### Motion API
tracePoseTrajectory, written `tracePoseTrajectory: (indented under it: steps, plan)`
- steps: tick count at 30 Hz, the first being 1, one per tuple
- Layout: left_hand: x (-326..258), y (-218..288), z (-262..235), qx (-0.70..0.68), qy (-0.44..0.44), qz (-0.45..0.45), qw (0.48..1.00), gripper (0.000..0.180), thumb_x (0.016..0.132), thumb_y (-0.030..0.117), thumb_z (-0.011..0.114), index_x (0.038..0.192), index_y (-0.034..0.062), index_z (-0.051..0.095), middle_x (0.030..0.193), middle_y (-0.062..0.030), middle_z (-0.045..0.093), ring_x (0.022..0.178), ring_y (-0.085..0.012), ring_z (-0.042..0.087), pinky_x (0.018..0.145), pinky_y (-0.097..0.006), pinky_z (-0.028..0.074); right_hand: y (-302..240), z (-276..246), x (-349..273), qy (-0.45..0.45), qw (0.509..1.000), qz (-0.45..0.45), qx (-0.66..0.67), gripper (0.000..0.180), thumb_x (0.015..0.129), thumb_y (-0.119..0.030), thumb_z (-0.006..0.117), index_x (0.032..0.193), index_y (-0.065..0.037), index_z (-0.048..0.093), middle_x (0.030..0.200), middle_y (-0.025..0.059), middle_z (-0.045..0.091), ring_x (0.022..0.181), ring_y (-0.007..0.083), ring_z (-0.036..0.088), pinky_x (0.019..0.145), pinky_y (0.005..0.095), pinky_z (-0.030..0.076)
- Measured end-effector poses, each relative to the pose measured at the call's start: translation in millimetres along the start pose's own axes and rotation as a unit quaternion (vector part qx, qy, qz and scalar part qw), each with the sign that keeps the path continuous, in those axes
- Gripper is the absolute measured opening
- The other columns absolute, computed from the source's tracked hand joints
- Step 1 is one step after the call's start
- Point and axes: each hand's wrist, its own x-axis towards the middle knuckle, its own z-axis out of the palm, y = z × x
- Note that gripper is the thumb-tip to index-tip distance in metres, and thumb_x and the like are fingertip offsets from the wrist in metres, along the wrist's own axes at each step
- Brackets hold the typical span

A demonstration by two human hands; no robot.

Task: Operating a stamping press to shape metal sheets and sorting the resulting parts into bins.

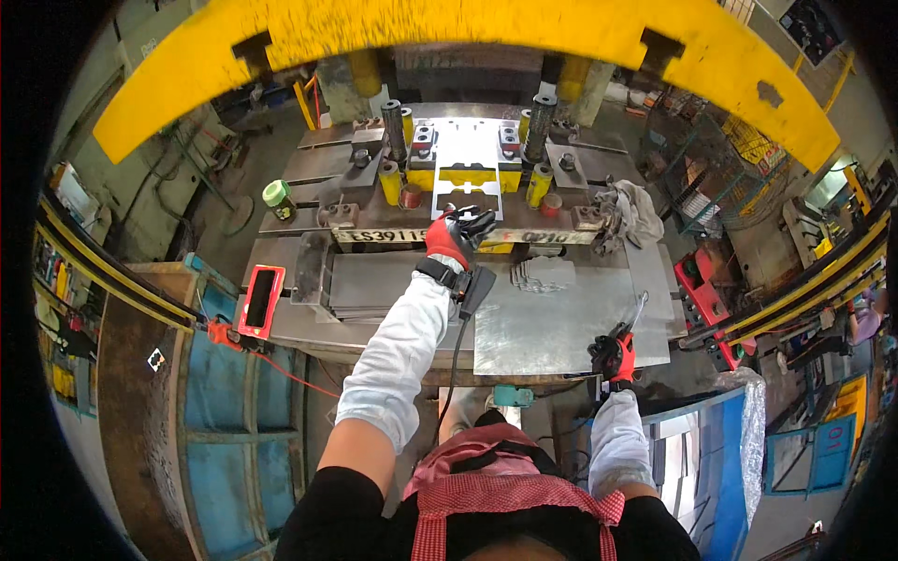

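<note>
From above the person's head, the left hand point(458, 234), in a red and black glove with a white sleeve guard, stretches out to the far edge of the desk point(561, 327), where a flat cut metal plate point(465, 198) lies in the die of the press. Its grip is curled at the near edge of that plate; whether the fingers actually pinch it I cannot tell. A black device with a cable point(474, 288) is strapped at that wrist and hangs over the desk.

The right hand point(613, 355), gloved the same way, sits at the near right edge of the desk, its grip pressed together around a thin metal tool point(636, 310) that points up and away.

Between the two hands lies a small stack of cut metal pieces point(543, 274) on a bare steel sheet. A crumpled rag point(629, 213) lies at the far right corner, a green-capped jar point(278, 198) at the far left, and a red-framed tray point(261, 299) at the left edge. The yellow press beam point(468, 33) arches overhead, with guide posts standing either side of the die.
</note>
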Motion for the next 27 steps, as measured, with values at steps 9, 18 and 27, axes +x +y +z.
tracePoseTrajectory:
  steps: [9,18,27]
  plan:
    - [1,8,-31,0.538,-0.247,0.264,0.762,0.048,0.093,0.029,0.031,0.119,-0.0103,0.041,0.122,-0.0296,0.044,0.114,-0.0397,0.044,0.099,-0.044,0.035,4,0,1,-0.001,0.999,0.002,0.046,0.022,0.075,-0.006,0.058,0.088,-0.008,0.040,0.071,0.0135,0.054,0.050,0.0266,0.055,0.044,0.0339,0.047]
    - [18,16,-56,-0.065,-0.363,-0.076,0.926,0.059,0.093,0.039,0.030,0.123,-0.0112,0.035,0.130,-0.0308,0.035,0.123,-0.0416,0.034,0.105,-0.046,0.027,16,0,11,-0.011,0.998,-0.021,-0.053,0.020,0.080,-0.013,0.056,0.087,-0.013,0.038,0.072,0.0117,0.052,0.055,0.0251,0.054,0.042,0.0350,0.043]
    - [-5,16,-32,-0.132,-0.312,-0.080,0.938,0.052,0.095,0.038,0.028,0.119,-0.0064,0.042,0.120,-0.0265,0.048,0.116,-0.0393,0.044,0.101,-0.049,0.033,10,2,4,-0.060,0.996,0.014,0.064,0.015,0.085,-0.019,0.053,0.087,-0.010,0.041,0.070,0.0096,0.053,0.060,0.0242,0.056,0.058,0.0367,0.050]
